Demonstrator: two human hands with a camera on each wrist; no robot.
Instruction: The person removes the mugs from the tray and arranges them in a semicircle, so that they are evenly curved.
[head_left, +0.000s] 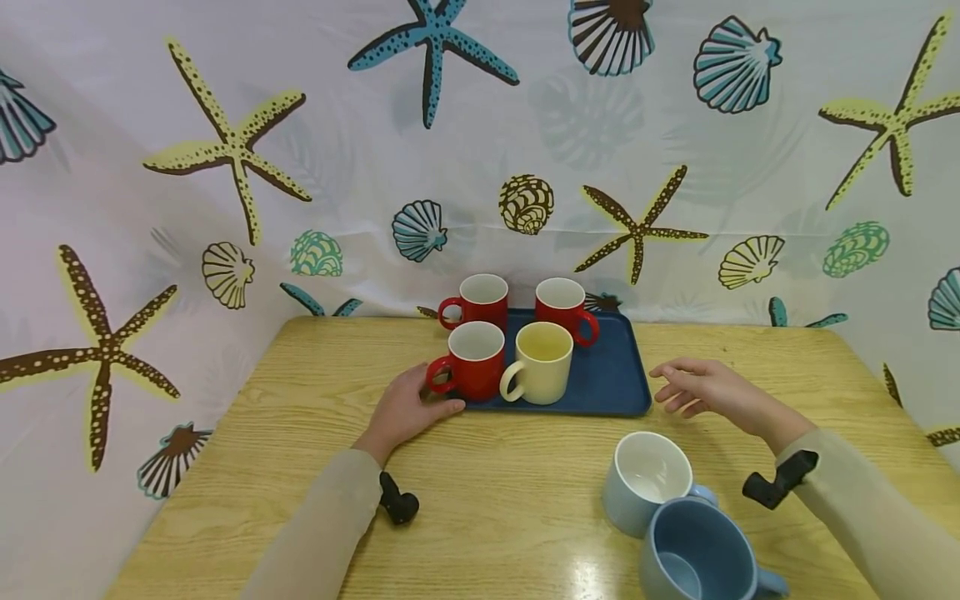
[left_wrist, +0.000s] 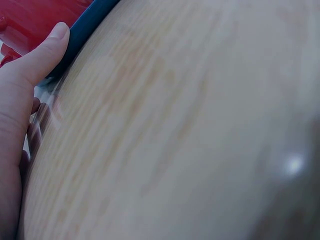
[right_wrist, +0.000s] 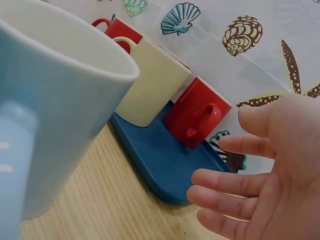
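Note:
My left hand (head_left: 405, 408) is at the front left corner of a dark blue tray (head_left: 611, 375). Its thumb lies along the tray's rim, close to a red mug (head_left: 483, 379), and the other fingers, partly hidden, bend round the left side. Beside that mug on the tray stands a cream mug (head_left: 547, 375). Behind them are a back left red mug (head_left: 491, 310) and a back right red mug (right_wrist: 197, 112), all upright. Just off the tray's right edge, my right hand (head_left: 708, 390) hovers with fingers loosely spread, holding nothing.
A pale blue mug (head_left: 630, 492) stands on the wooden table (head_left: 487, 500) in front of the tray's right end. A darker blue mug (head_left: 697, 550) is nearer, close against it. Behind the table hangs a shell-patterned cloth (head_left: 480, 150).

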